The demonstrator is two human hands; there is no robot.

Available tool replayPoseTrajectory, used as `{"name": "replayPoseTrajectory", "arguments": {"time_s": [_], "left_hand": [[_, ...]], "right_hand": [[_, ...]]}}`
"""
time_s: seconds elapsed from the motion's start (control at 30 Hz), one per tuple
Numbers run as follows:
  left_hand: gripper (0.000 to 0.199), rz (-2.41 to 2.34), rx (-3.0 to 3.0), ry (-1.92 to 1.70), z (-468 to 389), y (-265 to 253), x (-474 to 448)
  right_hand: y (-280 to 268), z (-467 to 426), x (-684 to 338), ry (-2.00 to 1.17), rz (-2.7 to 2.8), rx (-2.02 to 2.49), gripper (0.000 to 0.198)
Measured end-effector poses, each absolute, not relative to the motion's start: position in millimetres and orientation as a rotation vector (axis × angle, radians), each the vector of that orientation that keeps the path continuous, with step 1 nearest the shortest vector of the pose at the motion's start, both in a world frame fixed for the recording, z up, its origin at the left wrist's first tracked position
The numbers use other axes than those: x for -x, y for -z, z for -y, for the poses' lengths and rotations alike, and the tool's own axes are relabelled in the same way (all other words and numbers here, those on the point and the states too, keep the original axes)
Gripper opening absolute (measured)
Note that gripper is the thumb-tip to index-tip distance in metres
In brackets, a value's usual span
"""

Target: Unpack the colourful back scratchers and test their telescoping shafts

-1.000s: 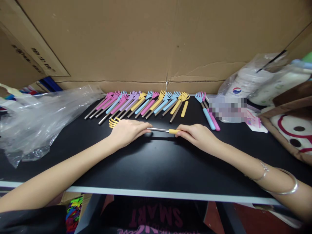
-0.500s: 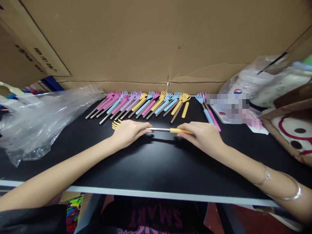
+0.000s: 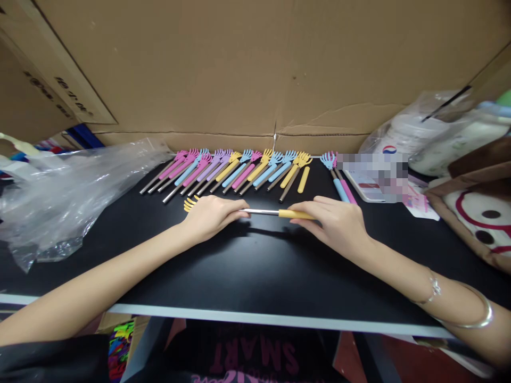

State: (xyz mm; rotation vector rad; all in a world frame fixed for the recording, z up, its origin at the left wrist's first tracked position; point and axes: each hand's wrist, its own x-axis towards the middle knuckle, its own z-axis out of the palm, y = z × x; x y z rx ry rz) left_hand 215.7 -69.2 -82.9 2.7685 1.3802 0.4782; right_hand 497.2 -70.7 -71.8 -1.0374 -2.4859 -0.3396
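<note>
A yellow back scratcher (image 3: 261,212) lies level between my two hands, above the black table. My left hand (image 3: 213,215) is closed round its metal shaft, and the clawed yellow head sticks out past the knuckles on the left. At the other end my right hand (image 3: 333,221) grips the yellow handle, partly hiding it. Behind the hands, a row of back scratchers (image 3: 239,173) in pink, blue, purple and yellow lies slanted, with one loose yellow handle (image 3: 303,180) at its right end. A blue and a pink back scratcher (image 3: 339,183) lie side by side near my right hand.
A clear plastic bag (image 3: 75,197) covers the table's left side. On the right are a partly blurred white item (image 3: 367,186), a bagged white cup (image 3: 415,133) and a brown bin (image 3: 451,207) with a face pattern. A cardboard wall (image 3: 239,69) closes off the back.
My right hand has shifted slightly on the yellow handle, its fingers a little more bent. My left hand and the other things have stayed in place.
</note>
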Motion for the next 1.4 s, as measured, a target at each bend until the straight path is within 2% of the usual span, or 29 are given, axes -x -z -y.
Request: {"name": "replayPoseTrajectory", "arguments": {"time_s": [0.3, 0.73, 0.9, 1.07, 1.27, 1.4], "left_hand": [[0.034, -1.309, -2.541, -0.432, 71, 82, -221], [0.040, -1.406, -2.930, -0.777, 72, 89, -221], [0.035, -1.432, -3.086, -0.876, 72, 88, -222], [0.029, -1.412, -3.290, -0.913, 73, 81, -222], [0.026, -1.310, -3.406, -1.027, 72, 73, -222], [0.026, -1.256, -3.409, -1.009, 67, 72, -225]], "right_hand": [[69, 68, -497, 0.451, 2.509, 0.984, 0.038], [73, 56, -500, 0.337, 2.546, 0.991, 0.041], [78, 50, -501, 0.087, 2.566, 1.008, 0.038], [77, 48, -501, -0.299, 2.586, 1.120, 0.036], [71, 45, -501, -0.861, 2.513, 1.063, 0.046], [68, 40, -503, -1.059, 2.489, 1.020, 0.050]]}}
